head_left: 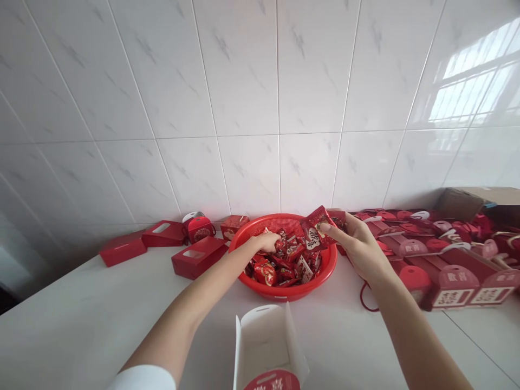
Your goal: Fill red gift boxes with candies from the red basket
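A red plastic basket (284,292) full of red-wrapped sweets (286,262) stands near the wall. My left hand (268,242) reaches into it among the sweets, its fingers drawn together; what they grip, if anything, is too small to name. Above the basket's right side, my right hand (353,238) holds red packets (314,230) between thumb and fingers. In front of the basket, an open box (266,346) with a white inside and a red front flap shows no contents.
Red boxes (199,255) lie left of the basket. Many red gift boxes (455,276) with handles crowd the right side, with a cardboard box (459,201) behind them. At the far right edge a person's fingers (504,260) show. A tiled wall (247,108) rises behind.
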`<state>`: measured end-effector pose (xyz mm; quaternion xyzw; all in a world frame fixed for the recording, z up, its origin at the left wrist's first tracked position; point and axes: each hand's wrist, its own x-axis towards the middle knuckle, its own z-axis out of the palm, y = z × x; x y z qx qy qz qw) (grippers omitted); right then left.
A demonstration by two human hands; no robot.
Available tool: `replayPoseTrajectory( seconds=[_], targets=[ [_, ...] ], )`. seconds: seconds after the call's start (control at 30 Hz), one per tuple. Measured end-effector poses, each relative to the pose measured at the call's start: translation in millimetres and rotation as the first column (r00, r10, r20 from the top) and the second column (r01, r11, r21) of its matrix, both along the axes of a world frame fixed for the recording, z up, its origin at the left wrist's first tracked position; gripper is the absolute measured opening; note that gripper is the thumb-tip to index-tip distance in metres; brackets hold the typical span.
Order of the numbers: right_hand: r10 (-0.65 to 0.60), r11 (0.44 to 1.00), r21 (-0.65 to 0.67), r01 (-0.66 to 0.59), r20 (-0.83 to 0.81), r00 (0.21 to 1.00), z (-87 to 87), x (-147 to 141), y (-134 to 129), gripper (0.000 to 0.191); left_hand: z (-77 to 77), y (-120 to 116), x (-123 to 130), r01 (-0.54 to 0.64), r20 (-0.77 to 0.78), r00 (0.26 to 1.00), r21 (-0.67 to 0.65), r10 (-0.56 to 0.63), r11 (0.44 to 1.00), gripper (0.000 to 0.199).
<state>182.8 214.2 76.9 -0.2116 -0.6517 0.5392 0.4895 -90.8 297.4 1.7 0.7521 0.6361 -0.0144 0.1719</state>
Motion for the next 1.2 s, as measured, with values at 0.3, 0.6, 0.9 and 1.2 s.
replayPoseTrajectory(
  seconds=[0.3, 0.6, 0.9, 1.2],
  targets=[
    [-0.012, 1.0, 0.011, 0.012, 0.006, 1.0, 1.1, 1.2, 0.1, 0.037, 25.2, -29.3, -12.1, -0.013, 0.236, 0.972, 0.014, 0.009, 1.0, 0.024],
    [-0.003, 1.0, 0.0, 0.003, 0.031, 1.0, -0.2, -4.8, -3.5, 0.034, 85.0, -146.8, -5.6, 0.071, 0.611, 0.781, 0.115, -0.127, 0.991, 0.033],
    [0.19, 0.977, 0.058, -0.204, 0.186, 0.964, 2.2, -16.4, -37.6, 0.026, 88.4, -226.1, 5.5, 0.157, 0.342, 0.929, -0.012, -0.143, 0.988, 0.023],
    [0.406, 0.885, 0.074, -0.459, 0.357, 0.841, 2.3, -24.0, -65.8, 0.03, 72.1, -228.3, 17.5, 0.095, 0.378, 0.924, -0.077, -0.059, 0.992, 0.008]
  ],
)
